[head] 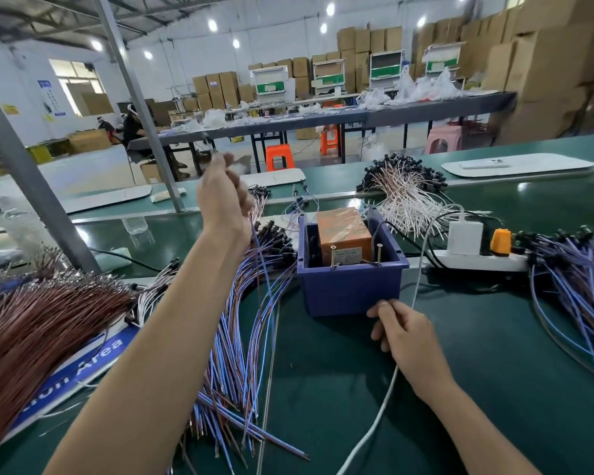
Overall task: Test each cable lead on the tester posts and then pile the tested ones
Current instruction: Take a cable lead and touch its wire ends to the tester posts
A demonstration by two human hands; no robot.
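Your left hand [225, 197] was up above the counter [477, 354], grip clamped on a cable lead [262, 265]. The lead's blue strand trailed down into the heap of blue-and-brown leads [240, 354] lying left of the blue bin [350, 289]. Your right hand [405, 332] sat low at the bin's front corner, fingers curled and thumb against forefinger. A white charger cable [388, 389] ran under that hand, and I could not tell whether the grip had hold of it, of a lead end, or of nothing. The orange tester [343, 231] stood inside the bin with its two screw posts [333, 251] upright at the front edge, and nothing touched them. My reading: you were at the pick, drawing one lead clear of the heap, with the test itself not yet made. The next move called for lowering the lead and getting its bare ends under control, probably one in each hand, then setting one end on each post without dragging neighbouring strands along. A second heap of blue leads [576, 279] lay to the right, past the power strip [477, 260]. It was likely the tested pile, though that is unconfirmed.
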